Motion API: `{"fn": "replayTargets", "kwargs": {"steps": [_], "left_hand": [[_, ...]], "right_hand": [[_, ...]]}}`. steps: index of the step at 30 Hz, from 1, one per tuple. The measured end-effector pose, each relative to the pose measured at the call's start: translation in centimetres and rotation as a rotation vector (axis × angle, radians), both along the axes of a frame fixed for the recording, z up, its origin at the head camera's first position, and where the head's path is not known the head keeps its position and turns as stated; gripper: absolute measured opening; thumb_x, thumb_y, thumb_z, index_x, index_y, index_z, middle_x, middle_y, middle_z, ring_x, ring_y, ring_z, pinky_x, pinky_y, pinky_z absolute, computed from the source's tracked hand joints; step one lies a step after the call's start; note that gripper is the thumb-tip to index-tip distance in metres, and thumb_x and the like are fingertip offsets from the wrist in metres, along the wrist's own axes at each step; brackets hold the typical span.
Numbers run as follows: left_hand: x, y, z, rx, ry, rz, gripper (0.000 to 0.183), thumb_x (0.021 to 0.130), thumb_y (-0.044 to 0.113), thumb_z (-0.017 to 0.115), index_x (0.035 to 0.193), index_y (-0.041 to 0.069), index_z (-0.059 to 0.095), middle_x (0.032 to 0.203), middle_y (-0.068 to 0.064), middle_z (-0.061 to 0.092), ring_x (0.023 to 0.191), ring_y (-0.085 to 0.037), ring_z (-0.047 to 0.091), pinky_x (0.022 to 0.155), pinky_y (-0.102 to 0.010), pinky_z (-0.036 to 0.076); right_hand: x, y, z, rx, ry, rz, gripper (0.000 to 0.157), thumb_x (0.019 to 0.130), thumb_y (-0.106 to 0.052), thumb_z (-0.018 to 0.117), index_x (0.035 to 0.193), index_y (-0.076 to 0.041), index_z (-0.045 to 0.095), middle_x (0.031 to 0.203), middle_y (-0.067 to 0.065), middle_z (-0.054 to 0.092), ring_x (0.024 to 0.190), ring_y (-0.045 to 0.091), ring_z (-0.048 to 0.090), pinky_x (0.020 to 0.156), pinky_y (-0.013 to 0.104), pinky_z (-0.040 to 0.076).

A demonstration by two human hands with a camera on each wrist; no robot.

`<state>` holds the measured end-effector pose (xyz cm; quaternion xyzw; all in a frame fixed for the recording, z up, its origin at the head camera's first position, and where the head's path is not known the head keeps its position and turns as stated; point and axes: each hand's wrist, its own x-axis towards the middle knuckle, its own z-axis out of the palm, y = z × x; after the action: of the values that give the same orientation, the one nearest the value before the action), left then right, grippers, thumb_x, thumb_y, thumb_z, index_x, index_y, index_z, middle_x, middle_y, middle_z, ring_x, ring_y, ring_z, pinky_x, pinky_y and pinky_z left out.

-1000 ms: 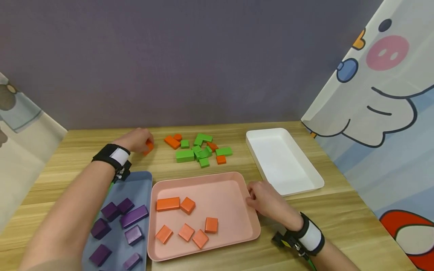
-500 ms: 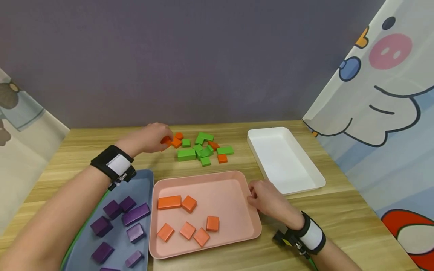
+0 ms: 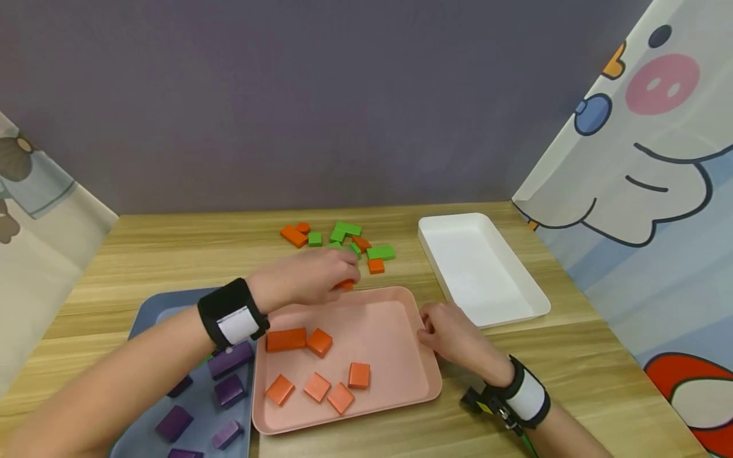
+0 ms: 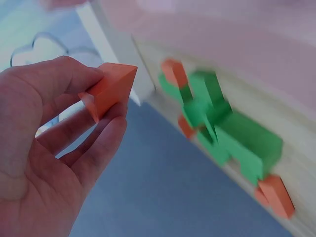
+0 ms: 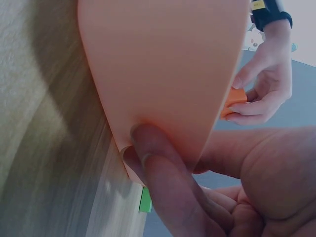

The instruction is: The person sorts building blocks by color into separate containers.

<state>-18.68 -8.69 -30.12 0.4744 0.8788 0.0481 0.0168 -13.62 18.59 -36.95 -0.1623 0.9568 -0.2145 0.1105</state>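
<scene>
My left hand (image 3: pixel 312 275) is just above the far rim of the pink tray (image 3: pixel 395 356). It pinches an orange triangular block (image 4: pixel 114 86) between thumb and fingers, seen best in the left wrist view. At the tray's right side my right hand (image 3: pixel 455 337) grips the wall, its fingers (image 5: pixel 163 173) against the outside. Several orange blocks (image 3: pixel 359 375) lie inside this tray. Behind it, green blocks (image 3: pixel 380 252) and orange blocks (image 3: pixel 294 236) lie mixed on the table, some hidden by the left hand.
A blue-grey tray (image 3: pixel 154 308) with several purple blocks (image 3: pixel 174 423) stands at the left, partly under my left forearm. At the right back is a white tray (image 3: pixel 481 273). A grey panel (image 3: pixel 315 108) closes off the table's far edge.
With the orange block in its grip, my left hand has travelled right and nearer, from the table's left back to the pink tray's far rim. The right hand stays at the tray's wall.
</scene>
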Motion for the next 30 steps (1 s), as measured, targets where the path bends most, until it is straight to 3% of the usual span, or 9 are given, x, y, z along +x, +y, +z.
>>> {"fn": "replayTargets", "kwargs": {"steps": [5, 11, 20, 30], "left_hand": [[1.3, 1.5, -1.0, -0.084, -0.046, -0.022, 0.013, 0.088, 0.013, 0.066, 0.101, 0.014, 0.069, 0.1, 0.0, 0.059, 0.085, -0.013, 0.053, 0.079, -0.027, 0.049], [2.4, 2.3, -2.2, -0.214, -0.023, -0.064, 0.021, 0.084, 0.007, 0.069, 0.101, 0.019, 0.069, 0.098, 0.003, 0.057, 0.082, -0.011, 0.05, 0.074, -0.022, 0.048], [3.1, 3.0, -3.9, -0.239, 0.006, -0.126, 0.023, 0.086, 0.004, 0.064, 0.098, 0.022, 0.071, 0.088, 0.004, 0.054, 0.074, -0.011, 0.045, 0.068, -0.021, 0.041], [3.2, 3.2, -4.6, -0.271, 0.027, -0.175, 0.025, 0.084, 0.002, 0.064, 0.093, 0.025, 0.068, 0.083, 0.008, 0.055, 0.069, -0.009, 0.043, 0.064, -0.02, 0.035]], "right_hand": [[-0.1, 0.0, -0.1, 0.006, -0.004, 0.007, 0.02, 0.081, -0.008, 0.065, 0.066, -0.012, 0.053, 0.051, -0.004, 0.045, 0.046, 0.01, 0.043, 0.044, 0.023, 0.032], [-0.1, 0.1, -0.1, -0.003, 0.009, 0.024, 0.019, 0.081, -0.008, 0.066, 0.066, -0.012, 0.053, 0.051, -0.004, 0.045, 0.046, 0.009, 0.042, 0.044, 0.023, 0.033], [-0.2, 0.1, -0.2, 0.0, -0.001, 0.019, 0.018, 0.081, -0.008, 0.066, 0.067, -0.012, 0.055, 0.051, -0.004, 0.047, 0.046, 0.01, 0.044, 0.044, 0.023, 0.034], [-0.2, 0.1, -0.1, -0.002, 0.016, 0.037, 0.016, 0.081, -0.007, 0.065, 0.068, -0.011, 0.056, 0.051, -0.005, 0.047, 0.046, 0.009, 0.043, 0.044, 0.023, 0.034]]}}
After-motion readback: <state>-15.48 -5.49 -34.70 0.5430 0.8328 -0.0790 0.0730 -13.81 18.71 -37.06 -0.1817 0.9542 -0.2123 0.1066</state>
